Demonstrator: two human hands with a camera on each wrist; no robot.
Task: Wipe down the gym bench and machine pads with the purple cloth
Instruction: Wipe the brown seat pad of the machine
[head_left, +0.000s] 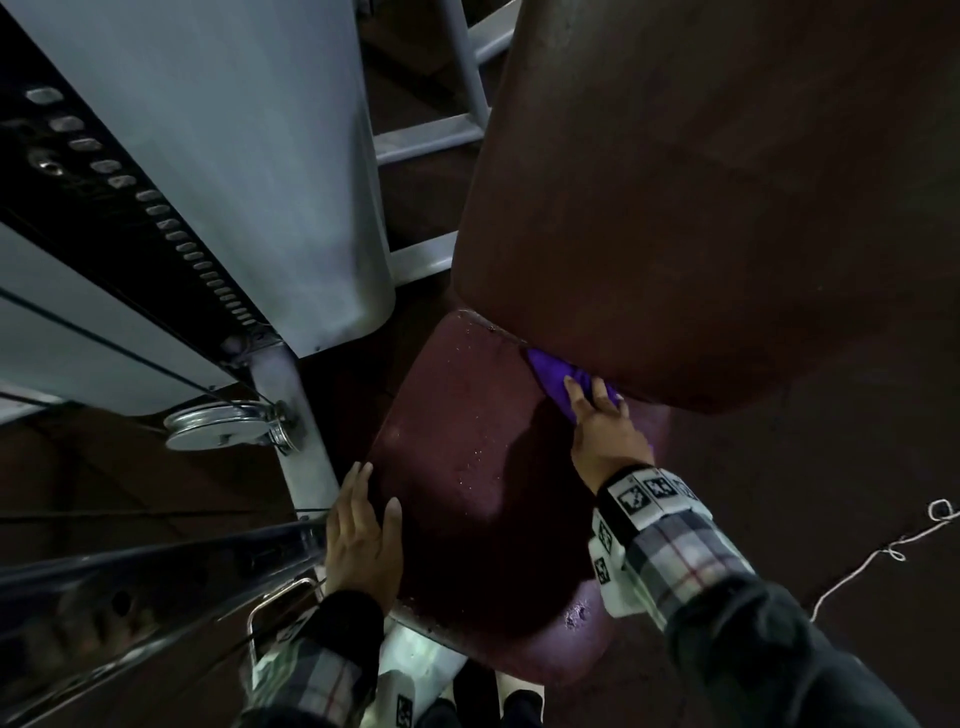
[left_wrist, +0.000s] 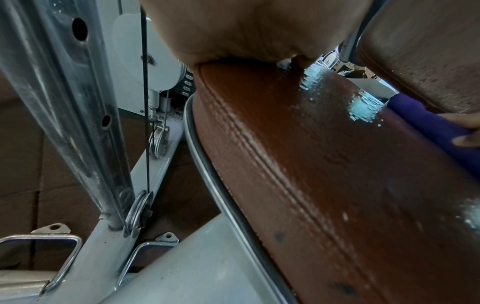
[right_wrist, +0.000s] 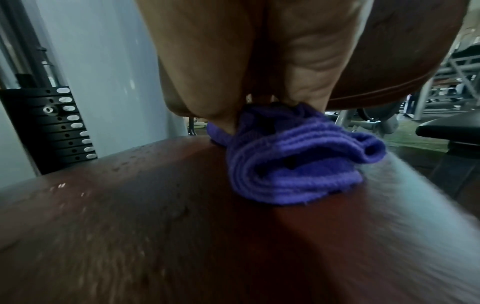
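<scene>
The maroon seat pad (head_left: 467, 467) lies in the middle of the head view, wet with small droplets. The larger back pad (head_left: 701, 208) slopes over its far edge. The purple cloth (head_left: 550, 376) is bunched in the seam where the two pads meet. My right hand (head_left: 592, 395) holds it there, fingers on top and thumb at its side. In the right wrist view the folded cloth (right_wrist: 298, 164) sits on the seat pad (right_wrist: 182, 236) under my fingers. My left hand (head_left: 371, 488) rests flat on the seat's left edge with straight fingers. The left wrist view shows the seat pad (left_wrist: 337, 185) and the cloth (left_wrist: 428, 127).
A grey machine column (head_left: 234, 156) and a black weight stack (head_left: 156, 208) stand to the left. A steel pulley (head_left: 228, 426) with cables and a chrome bar (head_left: 156, 566) lie beside my left hand. A white cord (head_left: 883, 551) trails on the floor at right.
</scene>
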